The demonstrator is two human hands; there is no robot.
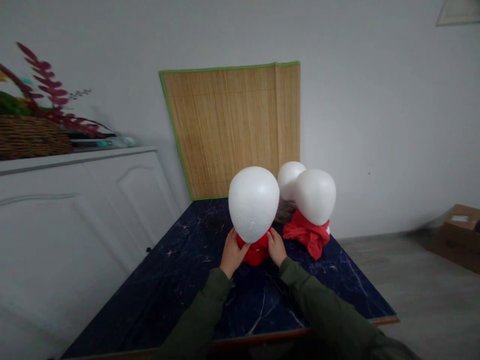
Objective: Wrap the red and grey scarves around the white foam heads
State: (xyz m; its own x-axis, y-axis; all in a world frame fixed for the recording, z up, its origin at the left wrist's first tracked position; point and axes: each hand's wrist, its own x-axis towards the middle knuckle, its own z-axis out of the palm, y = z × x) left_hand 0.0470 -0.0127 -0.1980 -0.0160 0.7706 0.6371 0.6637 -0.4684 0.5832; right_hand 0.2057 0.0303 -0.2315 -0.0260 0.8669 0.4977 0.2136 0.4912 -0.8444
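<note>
A white foam mannequin head [254,202] stands upright on the table, with red cloth [255,254] around its neck. My left hand [233,252] grips the cloth on the left side, its thumb pressed beneath the front of the head. On the other side, my right hand [276,247] pinches the same red cloth. Behind and to the right is a second white foam head [315,196], with crumpled red cloth [309,234] about its base. Partly hidden behind that one, a third white head [289,179] has dark brownish cloth [285,211] below it.
The dark blue marble-patterned table [180,280] reaches the wall. A bamboo mat [232,130] with green edging leans there. White cabinets [86,210] flank the left, bearing a wicker basket [33,136] of artificial flowers. A cardboard box [455,245] sits on the floor at right.
</note>
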